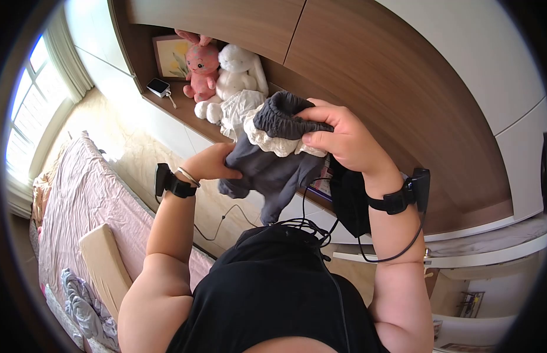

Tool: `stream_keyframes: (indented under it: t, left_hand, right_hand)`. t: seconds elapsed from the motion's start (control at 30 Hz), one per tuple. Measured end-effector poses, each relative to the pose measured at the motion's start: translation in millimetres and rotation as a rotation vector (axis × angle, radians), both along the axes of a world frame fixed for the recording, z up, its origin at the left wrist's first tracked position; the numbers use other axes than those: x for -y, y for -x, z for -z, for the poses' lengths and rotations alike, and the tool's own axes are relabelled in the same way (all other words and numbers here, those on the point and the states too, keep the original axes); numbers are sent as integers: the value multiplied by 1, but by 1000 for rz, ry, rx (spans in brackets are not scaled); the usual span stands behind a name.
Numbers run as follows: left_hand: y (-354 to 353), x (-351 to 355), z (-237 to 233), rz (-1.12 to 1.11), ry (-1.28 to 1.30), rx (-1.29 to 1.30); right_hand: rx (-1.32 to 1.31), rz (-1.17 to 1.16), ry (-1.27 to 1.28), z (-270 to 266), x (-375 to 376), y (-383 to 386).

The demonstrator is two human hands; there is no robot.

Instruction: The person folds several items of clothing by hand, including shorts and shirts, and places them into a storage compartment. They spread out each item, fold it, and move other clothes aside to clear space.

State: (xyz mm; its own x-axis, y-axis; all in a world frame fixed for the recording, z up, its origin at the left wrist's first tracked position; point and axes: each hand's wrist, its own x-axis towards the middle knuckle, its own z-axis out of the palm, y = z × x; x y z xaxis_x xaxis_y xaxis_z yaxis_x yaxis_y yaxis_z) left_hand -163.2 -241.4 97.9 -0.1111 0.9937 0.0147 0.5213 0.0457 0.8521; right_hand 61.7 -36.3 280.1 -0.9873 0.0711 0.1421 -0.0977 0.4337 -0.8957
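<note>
A dark grey garment [273, 165] with a gathered waistband and a white lace trim hangs between my two hands, in front of my chest. My right hand [344, 132] pinches the waistband at its right side, thumb below and fingers above. Lower on the left, my left hand [214, 162] grips the garment's side, with the thumb on the cloth and some fingers hidden. Just behind the garment, a white plush toy [238, 73] and a pink plush rabbit [201, 67] sit in a wooden niche [273, 73].
A bed [91, 194] with pink bedding lies at the left, with a beige board [106, 265] and a crumpled grey cloth [82, 300] on it. A small white device [159, 87] rests on the niche's shelf. Black cables [303, 226] run across my front. A black bag-like item [350, 200] is beside my right forearm.
</note>
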Motion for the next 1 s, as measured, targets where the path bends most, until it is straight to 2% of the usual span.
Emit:
stream_keyframes:
  t: [0.07, 0.13, 0.17, 0.23, 0.37, 0.43, 0.47, 0.5, 0.57, 0.6, 0.63, 0.67, 0.7, 0.73, 0.77, 0.83, 0.9, 0.93, 0.97, 1.0]
  left_hand:
    - [4, -6, 20, 55, 75, 66]
    - [1, -11, 29, 103, -342, -101]
    - [-4, -16, 34, 103, -341, -100]
    - [-25, -33, 31, 285, -424, 804]
    - [-53, -53, 43, 395, -171, 803]
    - [-76, -61, 41, 348, -185, 678]
    - [-88, -60, 39, 254, -284, 552]
    - [-89, -61, 43, 262, -281, 553]
    - [-87, -63, 54, 195, 14, 695]
    - [-87, -57, 55, 153, 30, 808]
    - [-80, -49, 59, 160, 35, 807]
    - [-69, -39, 66, 146, 117, 997]
    - [-62, -32, 69, 129, 203, 1185]
    - [-60, -24, 56, 89, 191, 1214]
    - [-59, -14, 41, 47, 177, 1242]
    - [-65, -8, 11, 65, 118, 1304]
    - [-72, -10, 0, -78, 244, 1444]
    - [-73, -15, 2, -90, 247, 1331]
    - [-78, -16, 3, -92, 252, 1330]
    - [-88, -19, -7, -114, 249, 1259]
  right_hand:
    - [35, 12, -1, 0, 0, -2]
    - [72, 23, 37, -2, -1, -3]
    - [73, 23, 37, -2, -3, -3]
    - [187, 45, 205, -2, -6, -7]
    - [162, 85, 212, -5, -16, -12]
    - [-3, 88, 152, -3, -20, -14]
    - [-4, 94, 153, -2, -23, -16]
    - [-24, 109, 101, -1, -27, -20]
    - [-46, 135, 48, -1, -37, -28]
    - [-49, 151, 43, -2, -43, -31]
    - [-51, 166, 40, -3, -49, -34]
    - [-52, 175, 43, 4, -58, -37]
    - [91, 293, 149, 16, -71, -42]
    - [232, 408, 255, 22, -77, -43]
    - [284, 431, 152, 32, -76, -45]
    - [61, 567, -548, 97, -67, -55]
    - [-110, 368, -545, 114, -49, -56]
    - [-168, 274, -543, 110, -32, -55]
    - [-224, 183, -540, 104, -14, -56]
    - [-188, 106, -471, 101, 0, -56]
